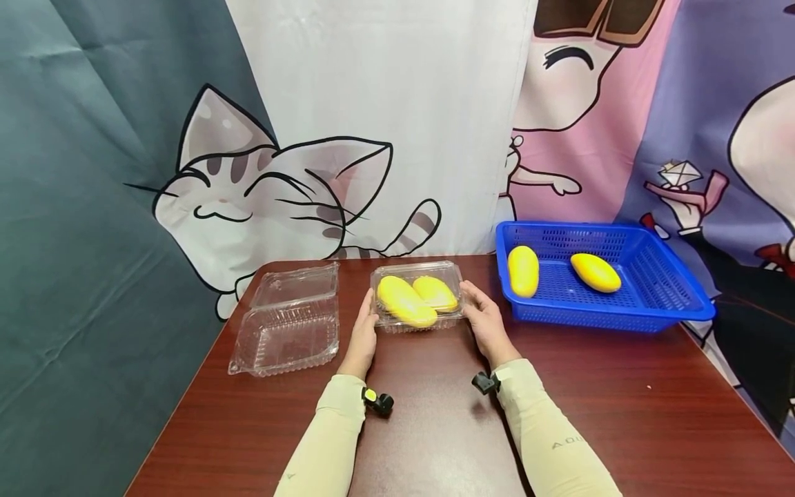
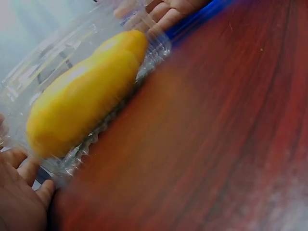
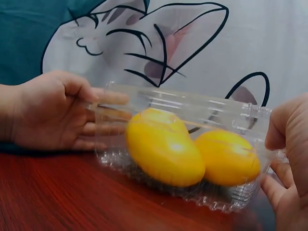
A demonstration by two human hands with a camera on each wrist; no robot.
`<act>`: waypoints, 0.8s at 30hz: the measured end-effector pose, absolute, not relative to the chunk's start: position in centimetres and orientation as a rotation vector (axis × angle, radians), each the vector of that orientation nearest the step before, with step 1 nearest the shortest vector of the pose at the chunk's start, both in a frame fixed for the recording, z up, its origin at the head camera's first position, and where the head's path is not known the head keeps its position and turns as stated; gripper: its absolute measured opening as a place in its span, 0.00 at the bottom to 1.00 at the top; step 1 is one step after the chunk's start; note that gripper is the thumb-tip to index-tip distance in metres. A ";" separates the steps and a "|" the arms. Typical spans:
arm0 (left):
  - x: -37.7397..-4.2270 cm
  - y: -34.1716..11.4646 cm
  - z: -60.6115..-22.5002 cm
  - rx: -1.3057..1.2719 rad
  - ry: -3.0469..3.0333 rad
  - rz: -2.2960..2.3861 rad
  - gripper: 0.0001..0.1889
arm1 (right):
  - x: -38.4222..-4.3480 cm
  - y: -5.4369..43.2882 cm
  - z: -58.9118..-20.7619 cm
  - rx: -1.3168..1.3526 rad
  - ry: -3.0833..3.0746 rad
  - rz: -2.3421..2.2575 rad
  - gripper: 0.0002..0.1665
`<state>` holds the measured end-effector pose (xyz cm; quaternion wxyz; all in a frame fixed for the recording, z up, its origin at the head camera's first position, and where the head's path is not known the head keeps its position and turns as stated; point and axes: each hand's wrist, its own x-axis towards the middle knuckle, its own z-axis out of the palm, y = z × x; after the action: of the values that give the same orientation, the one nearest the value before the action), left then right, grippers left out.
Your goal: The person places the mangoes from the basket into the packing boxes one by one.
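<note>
Two yellow mangoes, a longer one (image 1: 404, 304) and a partly hidden one (image 1: 436, 293), lie side by side inside a clear plastic clamshell box (image 3: 168, 96) whose lid looks closed. My left hand (image 1: 362, 342) holds the left end of this box, thumb near the upper edge and fingers along the side in the right wrist view. At the opposite end, my right hand (image 1: 487, 324) grips the box, its thumb (image 3: 276, 134) high and its fingers lower. The box is at the back middle of the table. Whether its base touches the tabletop is hard to tell.
A second clear clamshell box (image 1: 288, 331) stands with its lid raised, left of my hands. On the right, a blue plastic basket (image 1: 596, 317) contains two more mangoes, one upright (image 1: 524, 271) and one slanted (image 1: 596, 272). Behind the wooden table (image 1: 435, 428) hangs a cartoon-printed curtain (image 1: 459, 103).
</note>
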<state>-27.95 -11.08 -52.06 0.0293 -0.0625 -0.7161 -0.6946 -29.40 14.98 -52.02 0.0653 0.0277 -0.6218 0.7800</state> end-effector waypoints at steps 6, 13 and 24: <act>-28.0 -10.9 -52.3 -0.100 -2.284 -2.037 0.33 | -29.0 14.8 -52.8 -0.040 -2.180 1.910 0.27; -28.0 -10.6 -51.9 0.037 -2.393 -1.933 0.33 | -28.9 14.8 -53.1 -0.133 -2.386 1.419 0.17; -27.8 -10.1 -51.7 0.156 -2.472 -1.812 0.29 | -29.1 14.5 -52.7 -0.118 -2.249 1.681 0.19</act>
<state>-27.82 -10.09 -51.72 0.0362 0.0507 -0.8050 -0.5900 -29.06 14.47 -52.69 0.1649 -0.0414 -0.7893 0.5900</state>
